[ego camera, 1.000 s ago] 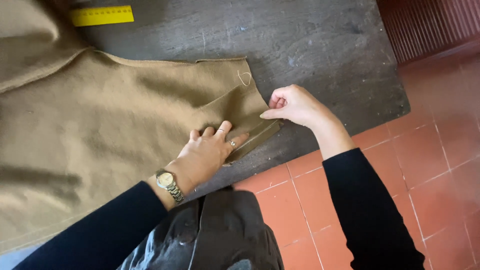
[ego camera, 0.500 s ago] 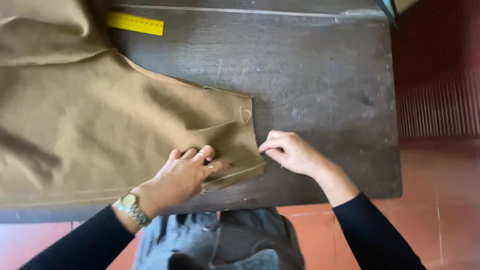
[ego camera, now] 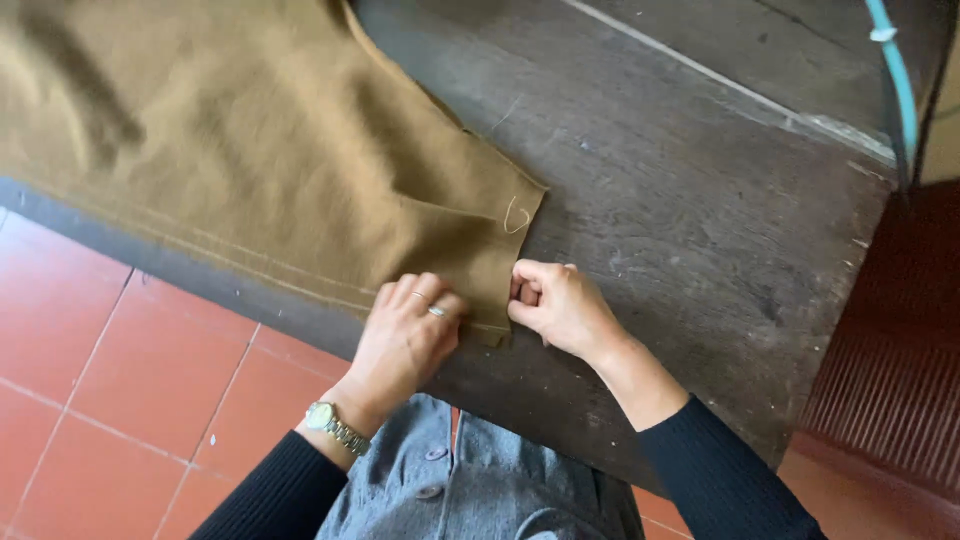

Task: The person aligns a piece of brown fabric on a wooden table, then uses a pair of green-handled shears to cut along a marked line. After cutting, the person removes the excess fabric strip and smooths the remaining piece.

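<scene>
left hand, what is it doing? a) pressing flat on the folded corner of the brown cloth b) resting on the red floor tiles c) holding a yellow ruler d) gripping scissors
a: the left hand lies palm down on the folded corner of the brown cloth on the dark wooden table, while the right hand pinches the cloth's edge beside it.

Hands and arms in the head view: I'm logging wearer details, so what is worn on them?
Both arms wear long, close-fitting black sleeves that end at the wrists. The left hand has a metal link wristwatch with a pale round dial, and rings on two fingers. The right hand is bare, with no jewellery visible.
</scene>
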